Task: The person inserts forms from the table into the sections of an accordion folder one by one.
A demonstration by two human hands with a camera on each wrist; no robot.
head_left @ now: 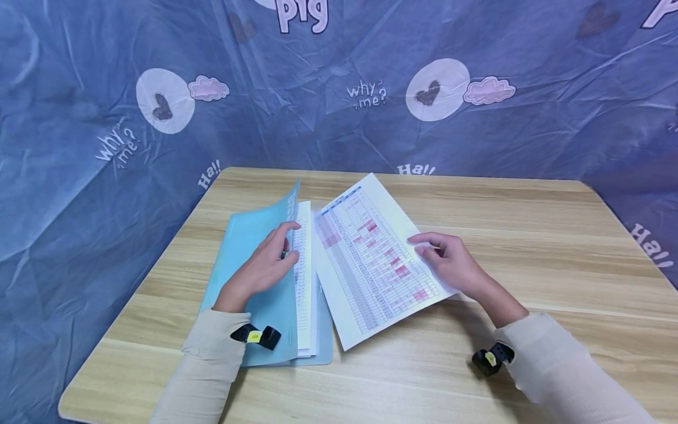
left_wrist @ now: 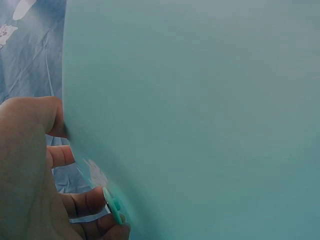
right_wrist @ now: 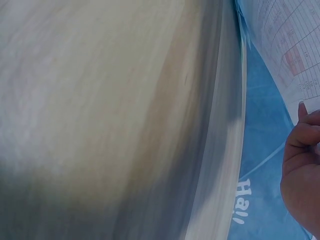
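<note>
A light blue file folder [head_left: 241, 227] lies left of centre, its front cover partly lifted. My left hand [head_left: 262, 265] holds the cover's free edge between thumb and fingers. Filling most of the left wrist view is the cover [left_wrist: 190, 100]; a small green round piece [left_wrist: 114, 206] sits among the lower fingers. White printed pages [head_left: 303, 282] show inside the folder. Right of them, a sheet of paper [head_left: 365, 265] with a printed table and pink-red cells is tilted up. My right hand [head_left: 450, 262] pinches this sheet by its right edge, thumb toward me.
The wood-grain table [head_left: 529, 235] spreads under everything, its far edge against a blue printed cloth [head_left: 328, 129]. Black straps with small camera units [head_left: 256, 337] are on both wrists. The right arm casts a shadow on the table.
</note>
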